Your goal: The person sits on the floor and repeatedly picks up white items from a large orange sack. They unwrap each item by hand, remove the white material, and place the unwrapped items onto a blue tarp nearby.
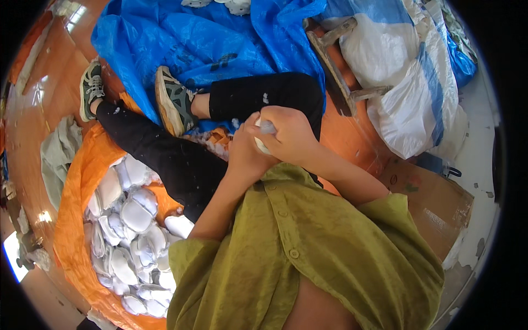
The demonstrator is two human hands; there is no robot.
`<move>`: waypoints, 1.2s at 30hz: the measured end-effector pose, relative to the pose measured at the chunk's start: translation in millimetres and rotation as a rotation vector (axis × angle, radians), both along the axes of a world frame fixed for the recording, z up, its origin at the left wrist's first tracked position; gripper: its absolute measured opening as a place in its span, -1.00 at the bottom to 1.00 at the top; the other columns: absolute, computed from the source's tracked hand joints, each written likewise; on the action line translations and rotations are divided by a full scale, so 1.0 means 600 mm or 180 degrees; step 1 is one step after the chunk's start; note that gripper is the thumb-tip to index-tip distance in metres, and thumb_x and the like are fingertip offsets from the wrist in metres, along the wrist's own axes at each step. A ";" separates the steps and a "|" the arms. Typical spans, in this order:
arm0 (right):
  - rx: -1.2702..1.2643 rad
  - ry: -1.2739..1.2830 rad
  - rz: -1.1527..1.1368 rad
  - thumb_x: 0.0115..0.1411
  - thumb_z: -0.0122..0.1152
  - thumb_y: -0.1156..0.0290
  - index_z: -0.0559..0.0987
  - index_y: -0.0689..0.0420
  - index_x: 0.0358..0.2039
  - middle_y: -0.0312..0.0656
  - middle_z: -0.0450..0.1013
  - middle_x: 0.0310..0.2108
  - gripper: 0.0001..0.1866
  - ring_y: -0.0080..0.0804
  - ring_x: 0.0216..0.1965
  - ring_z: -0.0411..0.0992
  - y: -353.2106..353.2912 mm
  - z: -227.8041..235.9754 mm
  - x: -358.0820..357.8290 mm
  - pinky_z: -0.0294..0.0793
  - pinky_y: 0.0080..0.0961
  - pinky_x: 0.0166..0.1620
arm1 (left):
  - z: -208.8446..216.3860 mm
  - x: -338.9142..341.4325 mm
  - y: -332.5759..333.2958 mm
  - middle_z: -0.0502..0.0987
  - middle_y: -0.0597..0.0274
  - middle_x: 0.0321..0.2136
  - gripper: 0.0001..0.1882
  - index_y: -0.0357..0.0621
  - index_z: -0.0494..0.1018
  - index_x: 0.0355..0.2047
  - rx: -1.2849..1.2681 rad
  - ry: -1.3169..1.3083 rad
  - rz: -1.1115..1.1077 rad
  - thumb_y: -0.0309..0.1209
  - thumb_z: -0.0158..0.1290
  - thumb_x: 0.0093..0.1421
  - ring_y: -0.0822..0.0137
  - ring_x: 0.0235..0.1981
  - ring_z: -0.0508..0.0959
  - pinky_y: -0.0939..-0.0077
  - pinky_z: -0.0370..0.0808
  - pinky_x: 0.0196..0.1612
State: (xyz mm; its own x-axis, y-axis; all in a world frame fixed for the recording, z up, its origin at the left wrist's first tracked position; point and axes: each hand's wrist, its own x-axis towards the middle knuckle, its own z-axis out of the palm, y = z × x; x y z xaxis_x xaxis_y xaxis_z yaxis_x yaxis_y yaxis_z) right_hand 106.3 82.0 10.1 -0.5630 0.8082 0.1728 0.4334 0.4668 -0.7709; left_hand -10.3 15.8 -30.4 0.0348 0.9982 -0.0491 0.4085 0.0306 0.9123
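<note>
The blue sheet (192, 44) is shiny, crinkly plastic, and the held white piece (267, 127) looks smooth. The stool (333, 70) is rough, worn wood. The cardboard box (429, 203) looks dull; the green shirt (242, 242) is wrinkly cloth.

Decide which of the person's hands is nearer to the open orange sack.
Left: the left hand is to the right of the orange sack; the right hand, close beside it, is farther right.

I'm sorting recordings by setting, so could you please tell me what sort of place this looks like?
Probably an informal workshop, judging by an orange sack full of pale pieces, bulky white bags and cardboard around the person.
</note>
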 end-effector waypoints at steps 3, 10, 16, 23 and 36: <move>-0.0101 -0.0211 0.0054 0.03 0.29 0.24 0.41 0.22 -0.64 -0.01 0.34 -0.66 -0.66 -0.04 -0.61 0.34 0.010 0.011 -0.011 0.28 -0.31 -0.53 | 0.001 -0.001 0.011 0.57 0.04 -0.32 -0.62 -0.25 0.50 -0.28 -0.0421 -0.0320 -0.0230 -0.33 0.27 -0.10 0.17 -0.27 0.59 0.38 0.48 -0.25; -0.1609 -0.0219 0.0055 0.10 0.25 0.19 0.44 0.23 -0.67 -0.19 0.27 -0.74 -0.60 -0.45 -0.67 0.26 0.040 0.010 -0.002 0.24 -0.46 -0.56 | 0.018 0.012 -0.005 0.59 0.18 -0.28 -0.59 -0.25 0.51 -0.23 -0.1094 -0.1841 -0.0342 -0.33 0.32 -0.08 0.36 -0.24 0.59 0.48 0.48 -0.20; -0.3317 0.0377 0.0092 0.11 0.25 0.15 0.50 0.19 -0.67 -0.34 0.34 -0.71 -0.61 -0.61 -0.66 0.26 0.063 -0.041 0.015 0.24 -0.55 -0.56 | 0.022 0.008 -0.010 0.59 0.17 -0.28 -0.52 -0.26 0.50 -0.22 -0.0904 -0.1296 -0.0552 -0.30 0.36 -0.13 0.36 -0.24 0.58 0.46 0.48 -0.16; -0.3328 0.1056 0.0376 0.19 0.17 0.18 0.42 0.11 -0.66 -0.45 0.28 -0.68 -0.63 -0.73 -0.65 0.18 0.061 -0.051 0.028 0.16 -0.66 -0.57 | 0.048 -0.026 -0.008 0.57 0.22 -0.30 -0.39 -0.22 0.48 -0.13 -0.0979 -0.0130 -0.1021 -0.12 0.35 -0.14 0.36 -0.27 0.57 0.47 0.46 -0.20; -0.2059 0.0280 0.0332 0.19 0.19 0.22 0.35 0.16 -0.68 -0.42 0.12 -0.74 -0.60 -0.72 -0.63 0.05 0.031 -0.002 0.022 0.06 -0.59 -0.58 | 0.074 -0.050 -0.020 0.48 0.08 -0.17 -0.23 -0.28 0.30 0.02 -0.1225 -0.1688 -0.0941 0.01 0.27 -0.04 0.29 -0.12 0.48 0.39 0.39 -0.04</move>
State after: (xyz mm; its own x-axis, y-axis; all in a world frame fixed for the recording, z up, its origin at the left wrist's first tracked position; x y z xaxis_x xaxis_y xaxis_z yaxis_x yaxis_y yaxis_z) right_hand 119.6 100.9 9.0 -0.6498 0.7065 -0.2803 0.3335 -0.0663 -0.9404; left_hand -40.5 3.6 14.3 0.4178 0.8586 -0.2970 -0.0459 0.3464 0.9369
